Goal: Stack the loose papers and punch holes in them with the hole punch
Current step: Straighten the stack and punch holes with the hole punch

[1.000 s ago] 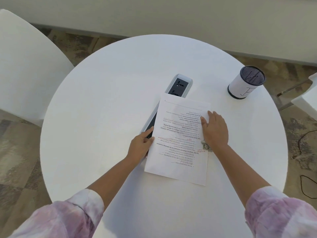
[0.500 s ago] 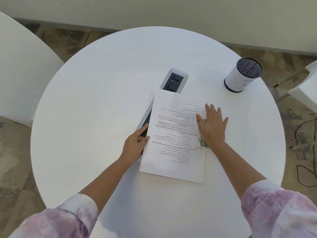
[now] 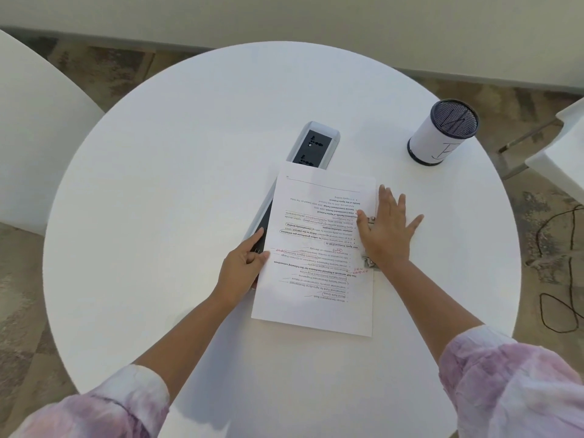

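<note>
A stack of printed papers (image 3: 319,263) with red pen marks lies in the middle of the round white table (image 3: 158,184). Its right edge sits in a metal hole punch (image 3: 369,262), mostly hidden under my right hand (image 3: 387,230). That hand lies flat on the punch with fingers straight and spread. My left hand (image 3: 245,267) holds the stack's left edge, thumb on top of the paper and fingers curled beside it.
A grey power strip with black sockets (image 3: 311,147) runs under the papers' left side. A white mesh-topped pen cup (image 3: 442,132) stands at the right rear. White chairs (image 3: 34,128) flank the table. Black cables (image 3: 565,270) lie on the floor at right.
My right hand's fingers have spread wider over the punch. My left hand stays on the papers' left edge. The camera view shifted slightly.
</note>
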A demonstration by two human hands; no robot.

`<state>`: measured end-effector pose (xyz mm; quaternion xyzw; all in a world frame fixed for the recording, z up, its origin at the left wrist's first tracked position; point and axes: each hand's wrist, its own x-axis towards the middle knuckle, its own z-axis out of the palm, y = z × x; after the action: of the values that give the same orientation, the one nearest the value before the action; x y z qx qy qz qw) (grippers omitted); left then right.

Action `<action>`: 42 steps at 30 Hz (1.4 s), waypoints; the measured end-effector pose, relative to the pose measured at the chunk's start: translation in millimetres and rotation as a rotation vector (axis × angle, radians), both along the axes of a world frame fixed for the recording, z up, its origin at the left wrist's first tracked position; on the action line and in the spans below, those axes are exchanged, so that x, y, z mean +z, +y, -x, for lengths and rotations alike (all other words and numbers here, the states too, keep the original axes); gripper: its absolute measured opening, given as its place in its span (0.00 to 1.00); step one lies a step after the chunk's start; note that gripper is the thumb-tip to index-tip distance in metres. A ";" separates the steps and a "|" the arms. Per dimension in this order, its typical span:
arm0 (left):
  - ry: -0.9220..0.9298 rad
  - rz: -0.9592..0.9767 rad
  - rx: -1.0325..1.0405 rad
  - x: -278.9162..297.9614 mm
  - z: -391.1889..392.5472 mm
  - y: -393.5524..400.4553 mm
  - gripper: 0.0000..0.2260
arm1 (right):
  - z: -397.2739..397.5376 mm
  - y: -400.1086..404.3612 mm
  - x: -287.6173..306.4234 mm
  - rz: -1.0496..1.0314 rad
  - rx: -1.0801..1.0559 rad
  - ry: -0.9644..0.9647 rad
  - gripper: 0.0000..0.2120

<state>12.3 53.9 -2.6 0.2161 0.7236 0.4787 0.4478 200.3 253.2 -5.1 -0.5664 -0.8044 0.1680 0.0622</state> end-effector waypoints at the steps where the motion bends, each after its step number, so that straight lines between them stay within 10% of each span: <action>1: -0.002 -0.001 -0.003 -0.4 0.0 -0.5 0.23 | -0.6 0.1 -1.2 0.022 -0.014 0.020 0.30; 30: -0.082 -0.015 0.027 12.4 -2.9 -0.2 0.17 | 3.3 4.5 15.4 0.154 -0.054 0.039 0.39; 36: -0.157 0.007 0.073 12.5 -0.5 -0.5 0.13 | -3.3 -1.6 33.7 0.411 -0.235 0.573 0.30; 42: -0.157 0.024 0.060 17.2 1.1 2.1 0.13 | -28.8 -18.0 37.0 0.432 -0.374 0.586 0.22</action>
<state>11.2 56.0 14.6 0.1508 0.6982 0.4988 0.4909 229.1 235.2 31.9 -0.6309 -0.5822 0.4731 0.1980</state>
